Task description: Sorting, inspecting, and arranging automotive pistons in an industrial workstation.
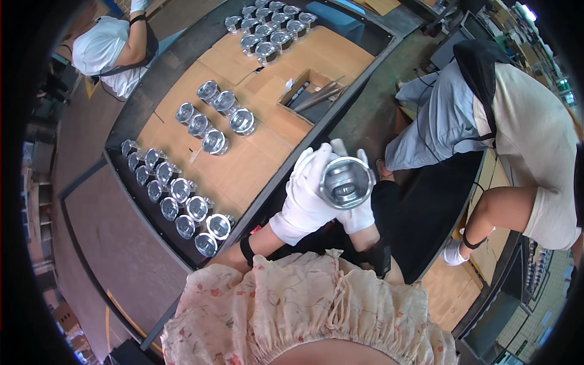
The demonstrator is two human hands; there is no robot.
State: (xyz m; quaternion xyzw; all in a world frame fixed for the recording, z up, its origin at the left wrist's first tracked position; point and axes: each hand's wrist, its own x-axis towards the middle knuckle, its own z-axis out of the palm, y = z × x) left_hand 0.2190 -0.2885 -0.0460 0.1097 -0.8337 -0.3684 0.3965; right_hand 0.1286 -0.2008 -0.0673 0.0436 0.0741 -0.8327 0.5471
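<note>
A shiny metal piston (347, 182) is held up in front of my body, tilted so that its hollow inside faces me. My left hand (305, 191), in a white glove, wraps the piston's left side with closed fingers. From below and behind, my white-gloved right hand (360, 219) grips it too, and the piston hides part of that hand. Just left of my hands, a dark-edged table (331, 48) is covered with cardboard (255, 164). Several similar pistons (214, 142) stand on it in groups: a middle cluster, rows along the near left edge and a far block.
A small cardboard box (310, 100) with rods and a marker-like tool sits at the table's right edge. One person (511, 121) bends over another workbench on the right. Another person (109, 52) works beyond the table's far left. A blue bin (336, 21) lies at the far end.
</note>
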